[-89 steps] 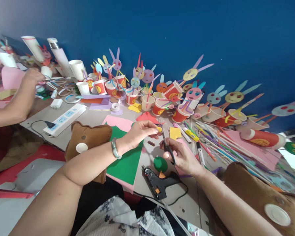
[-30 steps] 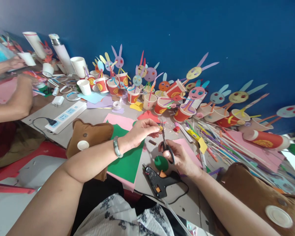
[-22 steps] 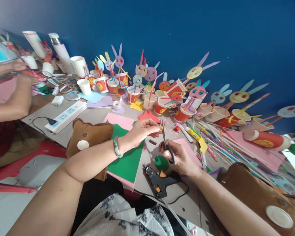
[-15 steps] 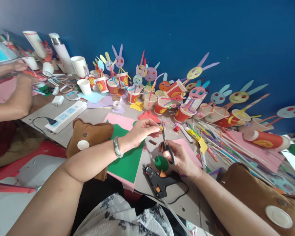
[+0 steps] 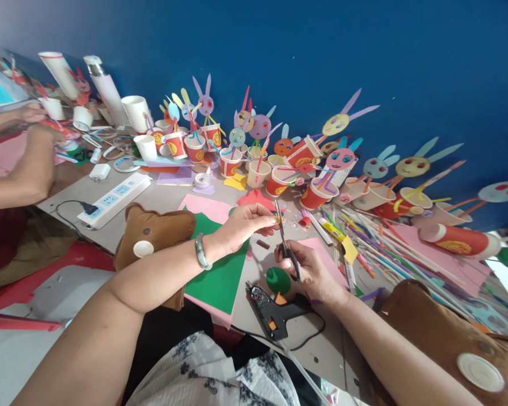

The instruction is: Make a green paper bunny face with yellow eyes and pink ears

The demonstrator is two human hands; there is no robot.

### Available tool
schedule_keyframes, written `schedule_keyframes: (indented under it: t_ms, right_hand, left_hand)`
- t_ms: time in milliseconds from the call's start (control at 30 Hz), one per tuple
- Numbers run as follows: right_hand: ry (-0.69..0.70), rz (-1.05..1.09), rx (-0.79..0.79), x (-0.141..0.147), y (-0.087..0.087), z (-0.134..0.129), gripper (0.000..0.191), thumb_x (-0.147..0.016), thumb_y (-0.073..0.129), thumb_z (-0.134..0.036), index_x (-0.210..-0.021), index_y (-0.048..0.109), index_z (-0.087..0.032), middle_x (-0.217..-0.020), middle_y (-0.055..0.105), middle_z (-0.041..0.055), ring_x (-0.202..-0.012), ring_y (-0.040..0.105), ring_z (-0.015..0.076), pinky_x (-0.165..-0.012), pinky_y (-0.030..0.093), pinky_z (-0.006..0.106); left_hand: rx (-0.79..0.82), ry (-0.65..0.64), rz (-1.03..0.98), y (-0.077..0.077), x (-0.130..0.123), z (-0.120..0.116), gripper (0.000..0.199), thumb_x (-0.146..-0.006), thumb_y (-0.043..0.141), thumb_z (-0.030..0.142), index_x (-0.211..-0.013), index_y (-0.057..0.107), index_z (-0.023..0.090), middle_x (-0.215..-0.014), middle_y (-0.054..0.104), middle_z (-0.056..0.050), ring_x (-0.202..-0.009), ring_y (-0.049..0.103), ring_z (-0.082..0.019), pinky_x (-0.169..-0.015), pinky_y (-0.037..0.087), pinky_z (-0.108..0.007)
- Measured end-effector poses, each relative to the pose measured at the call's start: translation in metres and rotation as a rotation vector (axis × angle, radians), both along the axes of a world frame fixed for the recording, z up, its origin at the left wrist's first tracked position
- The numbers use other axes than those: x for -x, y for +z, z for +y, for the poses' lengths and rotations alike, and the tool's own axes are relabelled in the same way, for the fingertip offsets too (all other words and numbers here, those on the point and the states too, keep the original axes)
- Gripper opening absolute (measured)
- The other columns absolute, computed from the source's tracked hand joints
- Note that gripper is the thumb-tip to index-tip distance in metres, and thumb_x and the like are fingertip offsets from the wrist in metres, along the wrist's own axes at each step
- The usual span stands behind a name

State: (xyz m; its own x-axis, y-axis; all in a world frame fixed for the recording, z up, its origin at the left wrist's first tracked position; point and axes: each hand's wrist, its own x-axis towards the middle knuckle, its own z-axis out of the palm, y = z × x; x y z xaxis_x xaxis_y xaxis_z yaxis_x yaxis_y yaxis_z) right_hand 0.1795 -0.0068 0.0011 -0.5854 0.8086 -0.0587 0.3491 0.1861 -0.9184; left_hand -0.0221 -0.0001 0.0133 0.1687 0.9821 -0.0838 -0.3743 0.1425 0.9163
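Thumb and forefinger of the left hand pinch a small yellow paper scrap, mostly hidden, just left of the blades; whether it sits between them cannot be told. The right hand grips black-handled metal scissors, their long axis pointing away from the body, tips leaning slightly left. Nearer the body lie a green paper disc and a black glue gun. Beyond, red paper cups bear yellow round emblems, their lettering unreadable.
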Motion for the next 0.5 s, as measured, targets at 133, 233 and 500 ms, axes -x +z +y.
schedule_keyframes:
  t_ms: [133, 233, 500]
  right_hand:
    - [-0.01, 0.002, -0.003, -0.0001, -0.0008, 0.0003, 0.065, -0.07, 0.062, -0.085, -0.074, 0.056, -0.02, -0.068, 0.055, 0.0, -0.063, 0.047, 0.0147, -0.058, 0.042, 0.028]
    - [-0.003, 0.0, -0.011, -0.0002, -0.0011, 0.0011, 0.067, -0.069, 0.061, -0.087, -0.074, 0.055, -0.02, -0.068, 0.055, 0.0004, -0.063, 0.047, 0.0151, -0.058, 0.041, 0.028]
    - [-0.009, 0.0, -0.001, -0.0011, -0.0028, 0.0016, 0.067, -0.069, 0.061, -0.087, -0.074, 0.055, -0.02, -0.067, 0.054, 0.0004, -0.063, 0.047, 0.0151, -0.058, 0.041, 0.028]
  left_hand:
    - [-0.003, -0.001, 0.0, 0.0001, 0.0003, 0.0002, 0.025, -0.073, 0.08, 0.028, -0.08, 0.061, 0.014, -0.073, 0.069, 0.0, -0.064, 0.065, -0.009, -0.068, 0.049, -0.024]
    - [-0.011, -0.002, 0.008, -0.0008, 0.0008, 0.0006, 0.024, -0.074, 0.079, 0.028, -0.081, 0.061, 0.014, -0.074, 0.069, 0.0, -0.065, 0.065, -0.009, -0.068, 0.049, -0.026]
    - [-0.015, -0.059, 0.007, -0.0015, 0.0019, 0.0009, 0.023, -0.076, 0.078, 0.029, -0.082, 0.062, 0.013, -0.074, 0.068, 0.0, -0.065, 0.064, -0.009, -0.069, 0.049, -0.025]
